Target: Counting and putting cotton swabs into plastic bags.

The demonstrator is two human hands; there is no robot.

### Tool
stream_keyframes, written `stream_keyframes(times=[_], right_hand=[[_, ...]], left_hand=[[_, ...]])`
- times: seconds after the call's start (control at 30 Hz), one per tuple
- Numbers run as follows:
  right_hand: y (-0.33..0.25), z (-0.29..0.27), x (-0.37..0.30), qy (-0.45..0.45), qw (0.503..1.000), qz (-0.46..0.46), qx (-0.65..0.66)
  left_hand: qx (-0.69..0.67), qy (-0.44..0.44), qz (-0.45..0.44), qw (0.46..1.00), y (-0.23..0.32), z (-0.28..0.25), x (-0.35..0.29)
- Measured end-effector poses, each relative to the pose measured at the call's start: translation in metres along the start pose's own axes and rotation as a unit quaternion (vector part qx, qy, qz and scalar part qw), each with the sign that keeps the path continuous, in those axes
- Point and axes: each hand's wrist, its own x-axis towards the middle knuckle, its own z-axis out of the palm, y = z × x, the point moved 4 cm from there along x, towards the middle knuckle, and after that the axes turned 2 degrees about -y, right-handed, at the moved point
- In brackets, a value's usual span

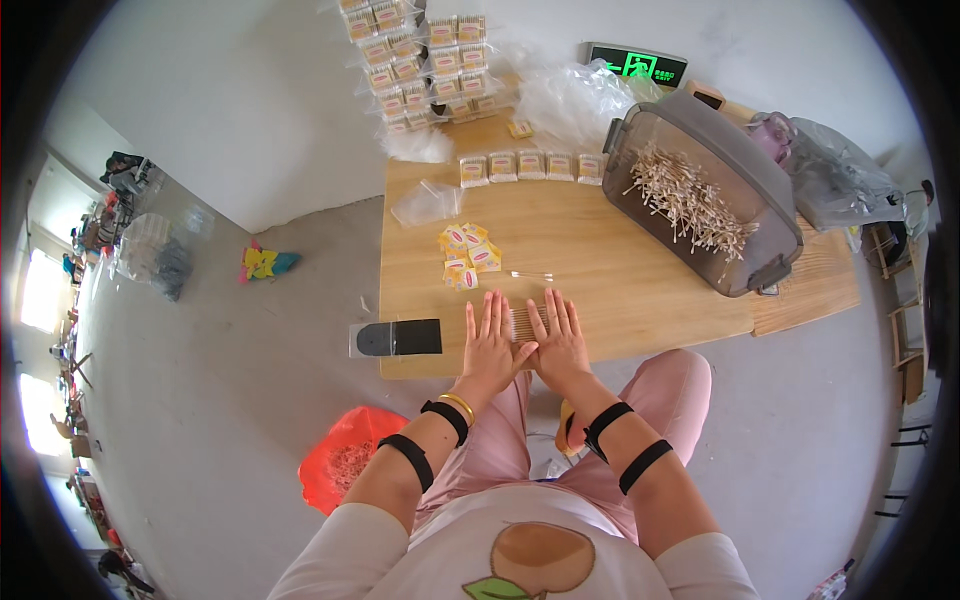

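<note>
Near the table's front edge, a row of cotton swabs (521, 322) lies between my two hands. My left hand (488, 347) is at the row's left side, fingers stretched forward. On the other side, my right hand (557, 343) lies with its fingers also extended, partly covering the swabs. The thumbs meet or nearly meet at the near end. A few loose swabs (532, 275) rest just beyond my fingertips. Farther left is a loose pile of yellow and white printed cards (468, 252).
A grey plastic bin (690, 235) of loose swabs tilts at the right. Filled packs (530, 166) line the back, with stacked packs (460, 60) behind. Clear bags (428, 204), a black pad (412, 337) and a red bag (345, 455) on the floor are to the left.
</note>
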Motion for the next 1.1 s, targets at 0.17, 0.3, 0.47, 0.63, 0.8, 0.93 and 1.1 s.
stream_keyframes(times=[0.17, 0.3, 0.47, 0.63, 0.8, 0.93, 1.1], right_hand=[[-0.002, -0.003, 0.000, -0.018, 0.999, 0.004, -0.027], [-0.001, -0.002, 0.000, -0.036, 0.999, 0.015, -0.033], [-0.006, -0.007, 0.001, -0.027, 0.999, 0.013, -0.021], [-0.003, -0.009, -0.002, -0.037, 0.999, 0.020, -0.012], [0.007, -0.011, -0.005, -0.038, 0.998, 0.031, -0.025], [0.008, -0.011, 0.001, -0.031, 0.999, 0.032, -0.014], [-0.029, -0.002, 0.012, -0.006, 0.997, 0.003, 0.073]], left_hand=[[-0.007, 0.040, -0.013, 0.999, -0.017, -0.014, 0.013], [-0.039, 0.068, -0.118, 0.990, -0.074, -0.046, 0.049], [-0.016, 0.014, -0.175, 0.984, -0.114, -0.040, 0.065], [-0.006, -0.042, -0.208, 0.977, -0.124, -0.034, 0.081], [-0.015, -0.133, -0.197, 0.971, -0.123, -0.035, 0.101], [0.009, -0.079, -0.195, 0.977, -0.124, -0.040, 0.103], [-0.008, -0.049, -0.204, 0.978, -0.150, -0.048, 0.069]])
